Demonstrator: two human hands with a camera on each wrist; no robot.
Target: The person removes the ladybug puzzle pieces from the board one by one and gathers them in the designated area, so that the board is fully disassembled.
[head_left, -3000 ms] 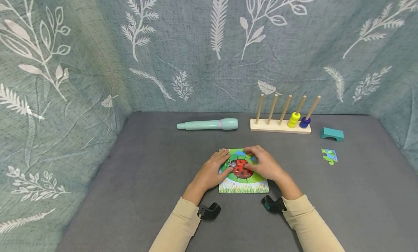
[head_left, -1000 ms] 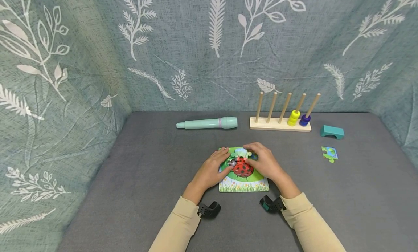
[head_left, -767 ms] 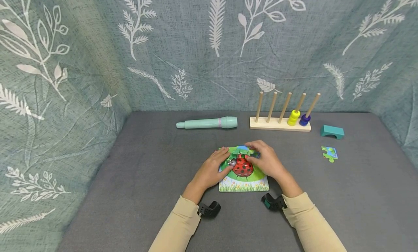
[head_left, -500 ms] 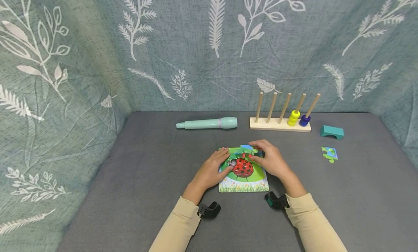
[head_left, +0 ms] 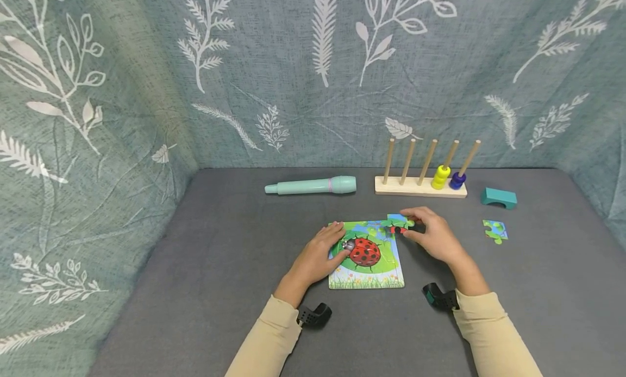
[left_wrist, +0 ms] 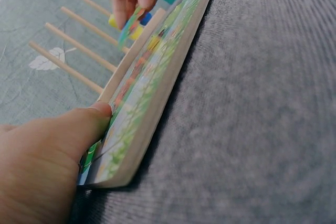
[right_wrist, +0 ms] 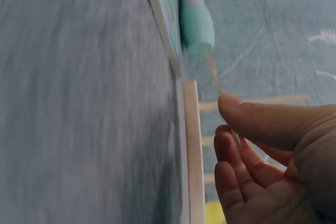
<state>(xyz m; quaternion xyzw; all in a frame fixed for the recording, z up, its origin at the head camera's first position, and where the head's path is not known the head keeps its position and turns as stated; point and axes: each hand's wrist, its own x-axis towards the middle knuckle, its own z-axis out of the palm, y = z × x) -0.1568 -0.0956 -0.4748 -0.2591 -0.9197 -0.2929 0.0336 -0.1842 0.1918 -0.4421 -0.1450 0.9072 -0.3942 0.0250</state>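
Observation:
A square ladybug jigsaw puzzle [head_left: 374, 276] lies flat on the grey table. My left hand [head_left: 314, 257] rests on its left side, fingers stretched toward the upper left corner and thumb on the picture near the ladybug's head. With thumb and fingertips, my right hand [head_left: 437, 238] pinches a puzzle piece [head_left: 395, 221] showing blue, green and a bit of red, over the puzzle's upper right corner. In the right wrist view this piece [right_wrist: 212, 69] appears edge-on, raised off the table. The left wrist view shows the left thumb [left_wrist: 86, 127] on the puzzle's surface.
A second puzzle piece [head_left: 496, 231] lies loose to the right, below a teal arch block [head_left: 499, 198]. Behind stand a wooden peg rack [head_left: 406, 187] with yellow and blue rings and, left of it, a mint-green toy microphone [head_left: 310, 186]. A patterned curtain hangs at the back.
My right hand has lifted the puzzle piece from the puzzle's upper part and carried it right, to the upper right corner. The left hand has stayed in place.

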